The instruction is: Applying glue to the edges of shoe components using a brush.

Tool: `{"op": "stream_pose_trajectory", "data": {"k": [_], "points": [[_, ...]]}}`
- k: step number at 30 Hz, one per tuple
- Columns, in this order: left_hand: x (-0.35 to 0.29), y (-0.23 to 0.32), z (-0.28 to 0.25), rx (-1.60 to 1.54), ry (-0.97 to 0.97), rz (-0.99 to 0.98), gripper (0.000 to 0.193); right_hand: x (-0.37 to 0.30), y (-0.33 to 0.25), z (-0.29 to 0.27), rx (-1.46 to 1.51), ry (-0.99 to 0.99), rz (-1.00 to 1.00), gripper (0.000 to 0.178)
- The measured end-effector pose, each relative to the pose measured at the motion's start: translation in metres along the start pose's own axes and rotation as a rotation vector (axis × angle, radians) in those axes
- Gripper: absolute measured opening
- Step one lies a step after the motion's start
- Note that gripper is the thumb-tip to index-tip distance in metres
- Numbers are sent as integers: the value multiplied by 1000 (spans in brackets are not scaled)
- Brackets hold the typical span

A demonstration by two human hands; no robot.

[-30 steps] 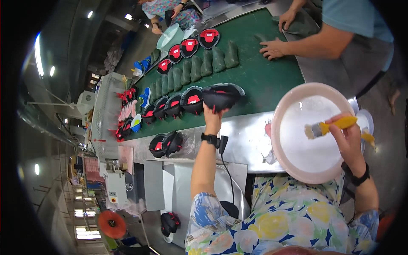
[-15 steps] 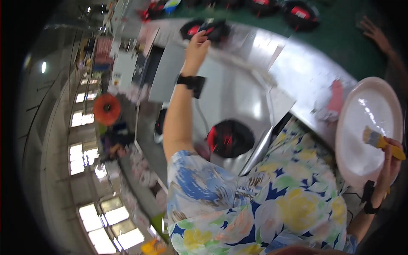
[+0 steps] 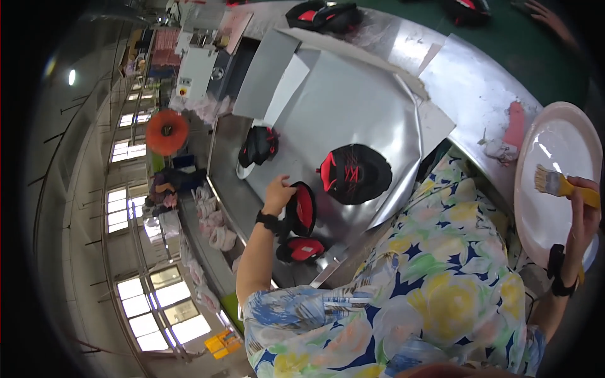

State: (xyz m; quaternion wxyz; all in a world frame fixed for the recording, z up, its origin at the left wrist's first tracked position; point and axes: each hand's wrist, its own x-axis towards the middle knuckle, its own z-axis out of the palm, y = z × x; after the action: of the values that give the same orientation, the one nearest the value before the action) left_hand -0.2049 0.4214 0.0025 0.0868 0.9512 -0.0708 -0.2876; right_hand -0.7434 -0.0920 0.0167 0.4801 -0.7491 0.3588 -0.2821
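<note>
A black shoe with a red lining (image 3: 305, 209) stands on the grey metal worktop. My left hand (image 3: 277, 194) is at its edge, fingers curled and closed on it. Just right of it sits a black shoe with red laces (image 3: 354, 174). Another black-and-red shoe (image 3: 304, 249) lies nearer to me, and one more (image 3: 258, 145) is farther left. My right hand (image 3: 585, 208) grips a paintbrush (image 3: 558, 183) by its yellow handle. Its pale bristles are over a large whitish oval basin (image 3: 528, 208).
The metal worktop (image 3: 353, 82) has a raised edge near my apron. Beyond it, more black-and-red shoes (image 3: 324, 17) sit by a green surface (image 3: 504, 53). Another person's hand (image 3: 547, 16) shows at the far right. A pink scrap (image 3: 515, 123) lies beside the basin.
My left hand has come back from the shoes at the far edge to a shoe close to me. The brush stays in my right hand over the basin. The view has shifted.
</note>
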Motion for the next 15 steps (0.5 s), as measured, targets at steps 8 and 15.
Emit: {"op": "stream_pose_trajectory", "data": {"k": [8, 15], "points": [[-10, 179, 23, 826, -319, 1469, 63, -22, -7, 10, 169, 190, 116, 15], [2, 176, 34, 564, -118, 1123, 35, 3, -18, 23, 112, 231, 146, 21]]}}
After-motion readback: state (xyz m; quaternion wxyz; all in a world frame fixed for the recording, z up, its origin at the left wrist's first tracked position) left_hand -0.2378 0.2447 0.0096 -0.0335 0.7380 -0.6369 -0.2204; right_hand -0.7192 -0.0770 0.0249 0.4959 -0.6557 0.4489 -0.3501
